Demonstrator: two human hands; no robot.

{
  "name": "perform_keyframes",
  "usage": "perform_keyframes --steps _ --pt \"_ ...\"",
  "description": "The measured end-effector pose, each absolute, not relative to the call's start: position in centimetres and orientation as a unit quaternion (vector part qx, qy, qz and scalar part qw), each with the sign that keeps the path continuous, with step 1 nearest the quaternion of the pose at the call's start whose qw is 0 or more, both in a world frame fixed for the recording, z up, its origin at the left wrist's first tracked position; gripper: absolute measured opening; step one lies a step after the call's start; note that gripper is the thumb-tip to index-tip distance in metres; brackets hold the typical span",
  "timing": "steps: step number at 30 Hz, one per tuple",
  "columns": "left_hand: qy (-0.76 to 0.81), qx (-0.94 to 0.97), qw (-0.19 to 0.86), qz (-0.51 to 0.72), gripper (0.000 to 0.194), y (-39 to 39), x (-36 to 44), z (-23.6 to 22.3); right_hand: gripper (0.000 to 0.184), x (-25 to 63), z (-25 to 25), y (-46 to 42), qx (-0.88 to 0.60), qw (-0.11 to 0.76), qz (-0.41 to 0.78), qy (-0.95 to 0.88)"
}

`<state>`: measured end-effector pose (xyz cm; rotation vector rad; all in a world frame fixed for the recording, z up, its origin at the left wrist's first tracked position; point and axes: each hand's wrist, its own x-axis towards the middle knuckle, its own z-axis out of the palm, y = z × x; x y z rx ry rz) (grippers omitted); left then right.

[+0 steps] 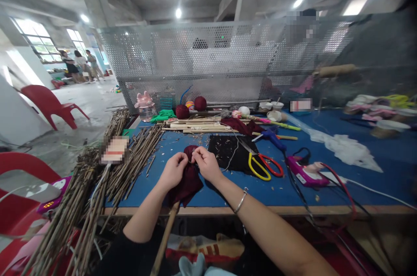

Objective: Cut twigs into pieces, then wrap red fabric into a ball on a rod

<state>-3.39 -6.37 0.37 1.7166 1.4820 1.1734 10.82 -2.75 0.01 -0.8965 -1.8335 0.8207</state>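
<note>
Dark red cloth [188, 184] is gathered round a rounded top at the end of a wooden stick [167, 234], and its loose corners hang below. The stick slants down over the table's front edge toward my lap. My left hand [174, 172] is closed in a pinch at the left of the cloth's gathered neck. From the right, my right hand [206, 164] pinches the same spot, fingertips almost meeting the left ones. Any fine thread between the fingertips is too small to make out. Scissors [260, 166] with yellow and red handles lie right of my hands, partly on black cloth [218, 150].
Bundled thin sticks [135, 167] lie along the left side. A blue glue gun [273, 138] and a purple power strip [306, 172] with cables are at right. Dark red balls [200, 103] and pale sticks [195, 126] lie before the perforated screen [156, 59].
</note>
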Motion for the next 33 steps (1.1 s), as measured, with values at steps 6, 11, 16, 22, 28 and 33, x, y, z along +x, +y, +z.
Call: perform_keyframes --steps 6,11,16,22,28,33 --pt "0.503 0.581 0.388 0.509 0.023 -6.0 -4.2 -0.5 0.025 10.7 0.1 -2.7 -0.358 0.46 0.344 -0.736" --pt "0.547 0.636 0.299 0.456 0.031 -6.1 -4.1 0.3 0.025 10.7 -0.1 -2.6 -0.348 0.466 0.342 -0.738" --pt "0.585 0.557 0.343 0.48 0.027 -5.7 -4.4 0.4 0.025 10.7 -0.2 -2.5 -0.353 0.464 0.351 -0.732" --pt "0.586 0.557 0.384 0.446 0.026 -5.8 -5.1 0.0 0.027 10.7 0.1 -2.6 -0.358 0.464 0.361 -0.725" --pt "0.554 0.538 0.358 0.525 0.021 -5.4 -4.1 -0.5 0.028 10.8 0.0 -2.6 -0.366 0.455 0.363 -0.726" --pt "0.475 0.458 0.427 0.619 0.017 -5.6 -3.8 -0.1 0.025 10.4 -0.3 -2.6 -0.364 0.442 0.38 -0.726"
